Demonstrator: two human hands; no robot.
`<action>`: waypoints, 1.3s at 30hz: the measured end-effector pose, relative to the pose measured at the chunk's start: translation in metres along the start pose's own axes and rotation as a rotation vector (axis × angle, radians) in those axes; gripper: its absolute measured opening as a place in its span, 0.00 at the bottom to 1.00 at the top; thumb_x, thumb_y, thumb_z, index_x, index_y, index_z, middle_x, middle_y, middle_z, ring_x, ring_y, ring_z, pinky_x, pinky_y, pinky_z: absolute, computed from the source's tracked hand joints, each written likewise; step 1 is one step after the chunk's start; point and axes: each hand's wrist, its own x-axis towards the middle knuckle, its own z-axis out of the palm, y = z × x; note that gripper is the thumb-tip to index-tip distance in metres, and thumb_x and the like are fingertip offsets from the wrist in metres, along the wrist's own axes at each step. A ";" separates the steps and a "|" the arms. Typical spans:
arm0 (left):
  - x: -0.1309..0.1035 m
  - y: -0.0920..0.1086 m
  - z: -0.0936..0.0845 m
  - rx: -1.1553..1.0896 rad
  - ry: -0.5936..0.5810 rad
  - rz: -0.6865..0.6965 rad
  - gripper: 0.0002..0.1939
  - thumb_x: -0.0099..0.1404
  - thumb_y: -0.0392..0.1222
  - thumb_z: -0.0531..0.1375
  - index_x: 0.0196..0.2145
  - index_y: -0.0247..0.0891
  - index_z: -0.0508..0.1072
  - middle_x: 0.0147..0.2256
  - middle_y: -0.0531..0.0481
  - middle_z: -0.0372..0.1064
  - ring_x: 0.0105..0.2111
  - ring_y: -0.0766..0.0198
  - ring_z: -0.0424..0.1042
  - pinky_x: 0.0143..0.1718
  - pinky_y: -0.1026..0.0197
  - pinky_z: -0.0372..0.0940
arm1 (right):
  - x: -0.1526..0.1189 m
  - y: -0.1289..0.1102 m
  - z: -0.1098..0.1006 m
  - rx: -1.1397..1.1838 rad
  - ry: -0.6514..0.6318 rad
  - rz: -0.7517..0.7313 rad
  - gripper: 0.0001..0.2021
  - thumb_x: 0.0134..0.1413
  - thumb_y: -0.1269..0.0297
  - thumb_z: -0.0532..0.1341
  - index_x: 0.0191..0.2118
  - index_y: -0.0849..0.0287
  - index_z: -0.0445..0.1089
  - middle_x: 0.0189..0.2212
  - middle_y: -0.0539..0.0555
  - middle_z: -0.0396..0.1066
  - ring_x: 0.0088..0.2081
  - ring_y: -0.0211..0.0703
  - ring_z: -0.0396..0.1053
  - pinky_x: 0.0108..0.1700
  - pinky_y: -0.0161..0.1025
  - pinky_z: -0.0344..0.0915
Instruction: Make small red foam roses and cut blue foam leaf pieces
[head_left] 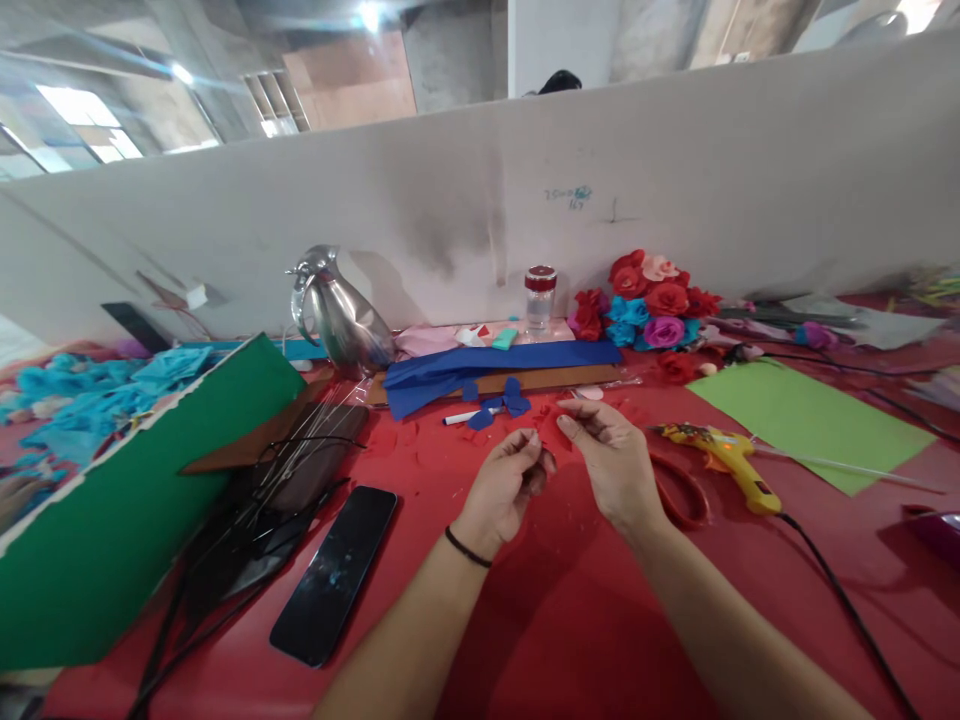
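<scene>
Both my hands hover close together over the red tabletop (540,620). My left hand (504,487), with a dark band at the wrist, has its thumb and fingers pinched together. My right hand (613,462) is curled too, thumb against forefinger. Anything small between the fingertips blends with the red behind it, so I cannot make it out. Just beyond the hands lie red paper scraps (405,435) and several blue paper petals (514,398). A white and blue marker (459,417) lies beside the petals. Red-handled scissors (684,492) rest right of my right hand, partly hidden by it.
A yellow glue gun (739,468) with a black cord lies at right near a green sheet (817,420). Paper flowers (660,300), a jar (540,298) and a steel jug (341,312) line the wall. A phone (335,575) and a green board (142,530) are left.
</scene>
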 end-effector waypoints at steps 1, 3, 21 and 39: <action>-0.001 -0.001 0.001 0.005 -0.002 -0.004 0.18 0.49 0.48 0.67 0.25 0.38 0.60 0.18 0.56 0.66 0.14 0.75 0.53 0.18 0.68 0.45 | 0.000 0.000 0.000 -0.034 -0.007 -0.030 0.11 0.44 0.62 0.66 0.36 0.55 0.72 0.32 0.50 0.74 0.35 0.40 0.70 0.41 0.41 0.67; -0.002 -0.001 0.003 0.002 0.002 -0.016 0.17 0.50 0.46 0.66 0.26 0.39 0.59 0.19 0.56 0.66 0.14 0.75 0.53 0.19 0.67 0.45 | 0.000 0.001 0.000 -0.094 -0.022 -0.078 0.12 0.46 0.63 0.65 0.40 0.55 0.71 0.33 0.51 0.73 0.35 0.40 0.70 0.40 0.41 0.68; -0.007 0.005 0.006 -0.021 -0.010 -0.047 0.17 0.50 0.43 0.67 0.28 0.38 0.60 0.21 0.55 0.66 0.15 0.76 0.53 0.19 0.68 0.45 | -0.005 0.003 -0.003 -0.462 0.087 -0.467 0.08 0.54 0.65 0.62 0.40 0.55 0.70 0.33 0.52 0.72 0.35 0.42 0.71 0.42 0.43 0.68; -0.005 0.007 0.000 0.298 0.176 0.450 0.15 0.55 0.49 0.64 0.20 0.36 0.70 0.20 0.55 0.62 0.21 0.71 0.54 0.25 0.65 0.52 | -0.017 -0.005 0.002 -0.382 0.162 -0.759 0.09 0.50 0.69 0.64 0.34 0.53 0.62 0.30 0.50 0.62 0.34 0.43 0.64 0.38 0.43 0.65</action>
